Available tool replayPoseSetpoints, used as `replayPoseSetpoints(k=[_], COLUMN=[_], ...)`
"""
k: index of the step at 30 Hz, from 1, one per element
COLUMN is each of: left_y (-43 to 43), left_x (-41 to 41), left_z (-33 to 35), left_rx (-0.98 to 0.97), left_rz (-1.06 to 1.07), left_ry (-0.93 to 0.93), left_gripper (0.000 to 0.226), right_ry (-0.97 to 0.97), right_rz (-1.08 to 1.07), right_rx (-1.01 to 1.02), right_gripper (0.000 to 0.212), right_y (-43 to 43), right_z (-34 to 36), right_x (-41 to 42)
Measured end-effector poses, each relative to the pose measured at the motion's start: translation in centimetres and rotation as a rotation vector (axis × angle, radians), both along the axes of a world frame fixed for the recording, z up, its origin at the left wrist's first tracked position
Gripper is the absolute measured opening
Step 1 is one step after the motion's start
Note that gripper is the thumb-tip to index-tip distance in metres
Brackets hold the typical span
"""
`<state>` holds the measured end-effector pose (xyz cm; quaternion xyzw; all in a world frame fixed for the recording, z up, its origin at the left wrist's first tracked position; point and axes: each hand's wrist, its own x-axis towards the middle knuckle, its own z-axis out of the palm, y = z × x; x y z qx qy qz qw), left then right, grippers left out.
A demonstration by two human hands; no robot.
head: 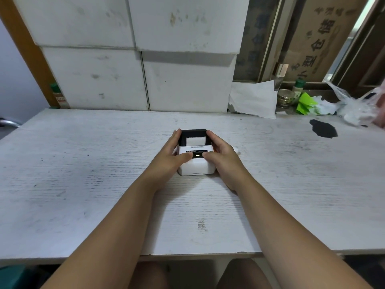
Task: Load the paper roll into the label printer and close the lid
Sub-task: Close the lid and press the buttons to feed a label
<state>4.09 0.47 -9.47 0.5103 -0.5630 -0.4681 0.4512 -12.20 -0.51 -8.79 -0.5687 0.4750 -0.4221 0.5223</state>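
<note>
A small white label printer [196, 165] with a black lid [193, 133] stands in the middle of the white table [83, 174]. A strip of white paper [195, 141] shows in the lid's front window, and a small light glows on the printer's top. My left hand [171, 151] grips the printer's left side, thumb on top next to the light. My right hand [220, 151] grips the right side, thumb on top as well. The lid looks lowered onto the body. The paper roll itself is hidden inside.
Stacked white boxes [135, 59] stand against the back of the table. At the back right lie a white sheet [254, 99], small bottles [296, 90], green scraps [306, 103] and a plastic bag [354, 107]. A dark patch [323, 130] marks the tabletop.
</note>
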Motion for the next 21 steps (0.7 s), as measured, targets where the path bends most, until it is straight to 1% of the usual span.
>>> replayPoseSetpoints(k=[5, 9, 13, 21], left_y=[-0.04, -0.06, -0.25, -0.61], left_x=[0.03, 0.08, 0.18, 0.55], left_z=[-0.03, -0.15, -0.26, -0.58], left_rx=[-0.005, -0.012, -0.009, -0.019], left_rz=[0.014, 0.018, 0.011, -0.011], left_ry=[0.005, 0.011, 0.021, 0.050], left_gripper=[0.075, 0.075, 0.074, 0.076], right_ry=[0.020, -0.051, -0.124, -0.142], right_rz=[0.001, 0.021, 0.036, 0.028], right_rx=[-0.006, 0.007, 0.024, 0.031], right_gripper=[0.072, 0.066, 0.065, 0.064], right_y=[-0.17, -0.36, -0.50, -0.43], right_z=[0.03, -0.17, -0.34, -0.25], right_x=[0.15, -0.21, -0.42, -0.32])
